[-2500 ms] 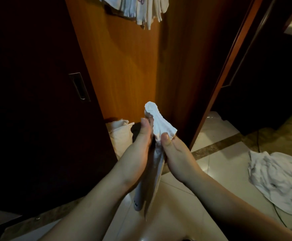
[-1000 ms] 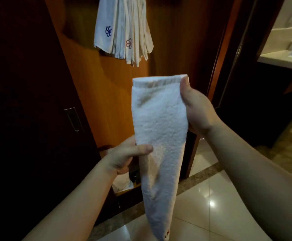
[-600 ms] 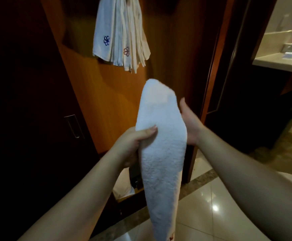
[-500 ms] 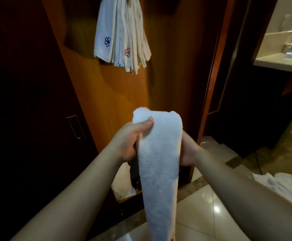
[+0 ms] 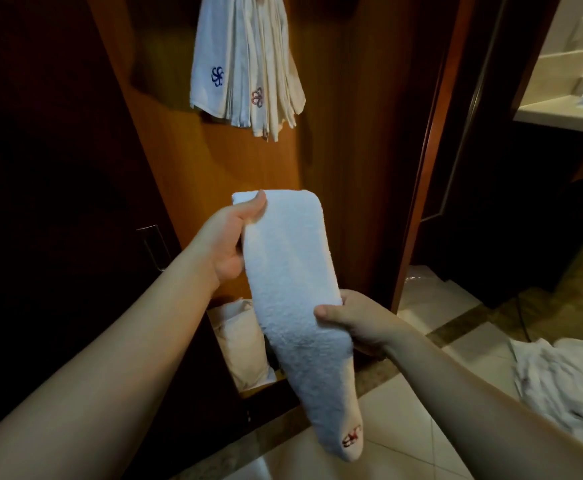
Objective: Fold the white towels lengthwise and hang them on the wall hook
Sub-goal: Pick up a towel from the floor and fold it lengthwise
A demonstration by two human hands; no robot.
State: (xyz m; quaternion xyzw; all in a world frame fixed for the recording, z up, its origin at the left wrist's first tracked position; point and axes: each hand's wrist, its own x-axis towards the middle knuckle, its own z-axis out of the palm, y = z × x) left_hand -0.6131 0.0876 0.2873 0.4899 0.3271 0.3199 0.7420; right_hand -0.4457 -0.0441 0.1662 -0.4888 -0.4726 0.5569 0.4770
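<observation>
Hands held one folded white towel [image 5: 292,289] in the air before a wooden wall panel [image 5: 214,174]. The left hand [image 5: 227,244] pinched the towel's upper left corner, thumb on the front face. The right hand [image 5: 356,323] gripped the right edge lower down, thumb across the front, fingers hidden behind. The towel hung as a long narrow strip, its lower end bearing a red embroidered mark. Above, a bunch of hung white towels [image 5: 248,71] draped down the panel, the hook itself out of view. A loose white towel pile [image 5: 567,379] lay on the tiled floor [image 5: 404,441] at the right edge.
</observation>
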